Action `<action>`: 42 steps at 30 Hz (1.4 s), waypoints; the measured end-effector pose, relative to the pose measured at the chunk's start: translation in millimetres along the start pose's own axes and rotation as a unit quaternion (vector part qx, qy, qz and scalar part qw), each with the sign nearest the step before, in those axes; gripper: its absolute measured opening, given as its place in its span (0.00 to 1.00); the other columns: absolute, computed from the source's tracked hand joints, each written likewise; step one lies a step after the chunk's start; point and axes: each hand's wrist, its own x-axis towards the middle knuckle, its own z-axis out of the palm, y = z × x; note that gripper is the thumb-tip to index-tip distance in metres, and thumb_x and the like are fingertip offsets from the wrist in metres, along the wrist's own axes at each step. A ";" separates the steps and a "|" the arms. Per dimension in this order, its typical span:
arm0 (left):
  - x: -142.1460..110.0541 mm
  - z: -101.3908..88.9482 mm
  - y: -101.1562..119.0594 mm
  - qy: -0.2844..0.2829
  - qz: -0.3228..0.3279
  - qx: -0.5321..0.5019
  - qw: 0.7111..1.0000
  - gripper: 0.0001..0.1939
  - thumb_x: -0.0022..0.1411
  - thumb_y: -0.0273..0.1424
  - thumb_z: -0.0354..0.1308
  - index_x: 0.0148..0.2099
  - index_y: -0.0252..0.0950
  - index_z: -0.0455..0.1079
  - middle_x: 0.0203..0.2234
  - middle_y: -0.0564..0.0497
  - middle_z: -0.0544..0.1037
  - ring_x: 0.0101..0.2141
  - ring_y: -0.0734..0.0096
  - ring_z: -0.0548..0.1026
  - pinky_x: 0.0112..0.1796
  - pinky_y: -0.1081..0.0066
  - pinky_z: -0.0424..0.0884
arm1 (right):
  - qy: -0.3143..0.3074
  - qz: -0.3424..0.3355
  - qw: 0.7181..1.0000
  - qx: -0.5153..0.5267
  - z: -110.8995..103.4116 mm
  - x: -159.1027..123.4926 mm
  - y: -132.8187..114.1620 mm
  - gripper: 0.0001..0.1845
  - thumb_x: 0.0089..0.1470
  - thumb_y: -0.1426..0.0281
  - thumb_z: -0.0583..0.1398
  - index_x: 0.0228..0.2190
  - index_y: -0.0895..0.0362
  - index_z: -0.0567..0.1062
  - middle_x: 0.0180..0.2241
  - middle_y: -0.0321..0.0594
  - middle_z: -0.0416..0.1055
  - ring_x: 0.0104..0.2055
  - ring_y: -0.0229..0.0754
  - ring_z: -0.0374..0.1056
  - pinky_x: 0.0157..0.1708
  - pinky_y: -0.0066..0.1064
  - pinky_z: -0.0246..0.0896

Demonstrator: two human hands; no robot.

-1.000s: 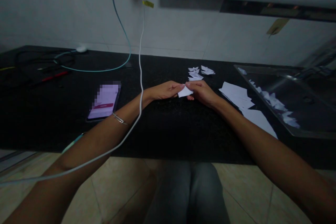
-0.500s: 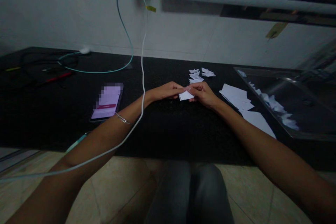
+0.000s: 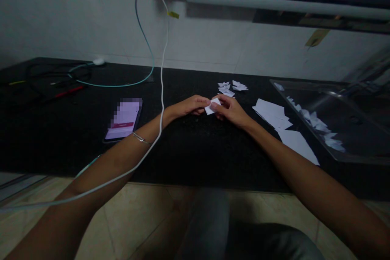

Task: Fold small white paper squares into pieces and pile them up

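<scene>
A small folded piece of white paper [image 3: 212, 107] is held between both hands, above the black counter. My left hand [image 3: 193, 105] pinches its left edge with thumb and fingers closed. On the other side, my right hand [image 3: 230, 109] grips it, the thumb lying across its face and the fingers behind. Just beyond the hands stand several small folded paper boats [image 3: 226, 90]. To the right of my right hand lie loose white paper sheets [image 3: 271, 111], partly overlapping, with another sheet [image 3: 298, 144] nearer to me.
A lit phone [image 3: 123, 120] lies by my left forearm. A white cable [image 3: 162, 89] hangs across that arm. At right is a metal sink [image 3: 365, 130], with more folded papers [image 3: 317, 122] along its edge. Cords and a red pen-like object [image 3: 69, 91] lie far left.
The folded paper has turned in my hands and its flat face shows more. My right thumb now lies across it. My legs below the counter have shifted.
</scene>
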 end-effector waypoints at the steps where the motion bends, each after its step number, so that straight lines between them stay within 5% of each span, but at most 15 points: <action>1: -0.7 1.1 1.9 0.011 -0.002 -0.003 1.000 0.19 0.69 0.42 0.58 0.29 0.37 0.64 0.17 0.60 0.56 0.17 0.81 0.53 0.20 0.75 0.48 | 0.008 -0.009 1.000 -0.009 0.9 -0.1 -0.6 0.25 0.52 0.49 0.69 0.42 0.52 0.73 0.28 0.34 0.69 0.24 0.36 0.64 0.22 0.30 0.59; 7: -1.5 5.5 9.3 0.021 -0.003 -0.024 0.999 0.19 0.69 0.38 0.58 0.28 0.36 0.61 0.17 0.60 0.58 0.17 0.82 0.56 0.19 0.77 0.52 | 0.048 -0.107 0.987 -0.112 1.8 -3.1 3.0 0.45 0.46 0.51 0.72 0.61 0.47 0.63 0.53 0.45 0.69 0.50 0.53 0.71 0.37 0.39 0.73; 10: 0.2 3.0 7.4 0.026 0.016 -0.009 0.999 0.16 0.69 0.36 0.56 0.29 0.35 0.65 0.17 0.57 0.64 0.17 0.81 0.62 0.20 0.77 0.57 | 0.027 -0.115 0.985 -0.126 2.1 -5.7 3.5 0.46 0.48 0.50 0.71 0.63 0.46 0.61 0.59 0.46 0.65 0.48 0.52 0.72 0.35 0.39 0.74; 16: 1.0 1.4 5.8 0.034 0.005 0.024 0.999 0.17 0.71 0.34 0.54 0.28 0.34 0.67 0.15 0.56 0.67 0.16 0.81 0.64 0.20 0.77 0.58 | 0.018 -0.118 0.985 -0.122 3.3 -8.3 0.7 0.30 0.53 0.50 0.67 0.54 0.47 0.72 0.54 0.44 0.70 0.42 0.48 0.72 0.35 0.40 0.75; 24: -2.3 6.5 14.2 0.037 0.002 0.044 0.998 0.18 0.72 0.36 0.56 0.29 0.34 0.68 0.15 0.57 0.67 0.16 0.81 0.63 0.20 0.77 0.57 | 0.036 -0.115 0.985 -0.126 4.5 -9.7 0.7 0.29 0.51 0.52 0.70 0.51 0.50 0.73 0.51 0.43 0.73 0.41 0.46 0.72 0.33 0.37 0.73; 30: -2.7 3.3 6.6 0.018 0.033 0.049 0.998 0.18 0.71 0.39 0.57 0.29 0.34 0.67 0.17 0.57 0.66 0.17 0.82 0.63 0.20 0.77 0.55 | 0.066 -0.112 0.982 -0.138 5.2 -10.2 -3.2 0.24 0.56 0.52 0.66 0.50 0.50 0.74 0.49 0.43 0.73 0.44 0.48 0.71 0.37 0.38 0.73; 34: 0.8 3.1 1.4 0.021 0.011 0.031 0.999 0.16 0.73 0.40 0.54 0.36 0.34 0.69 0.16 0.59 0.65 0.17 0.82 0.62 0.20 0.77 0.55 | 0.127 -0.135 0.971 -0.154 1.0 -10.5 -6.5 0.14 0.58 0.55 0.66 0.39 0.50 0.77 0.46 0.43 0.72 0.48 0.50 0.70 0.41 0.42 0.73; 39: 4.1 1.0 -1.2 0.019 0.004 0.010 1.000 0.16 0.74 0.38 0.52 0.35 0.34 0.68 0.17 0.58 0.67 0.16 0.82 0.63 0.19 0.78 0.55 | 0.093 -0.151 0.966 -0.188 -6.2 -12.4 -7.7 0.09 0.58 0.58 0.66 0.34 0.50 0.78 0.51 0.43 0.70 0.55 0.54 0.68 0.37 0.42 0.73; 42: 5.0 -1.4 -1.8 0.012 -0.005 -0.016 1.000 0.15 0.73 0.38 0.51 0.36 0.33 0.68 0.18 0.56 0.70 0.17 0.81 0.65 0.19 0.77 0.56 | 0.091 -0.164 0.962 -0.197 -8.6 -12.2 -6.7 0.07 0.62 0.61 0.63 0.35 0.50 0.78 0.53 0.43 0.70 0.57 0.55 0.67 0.43 0.48 0.73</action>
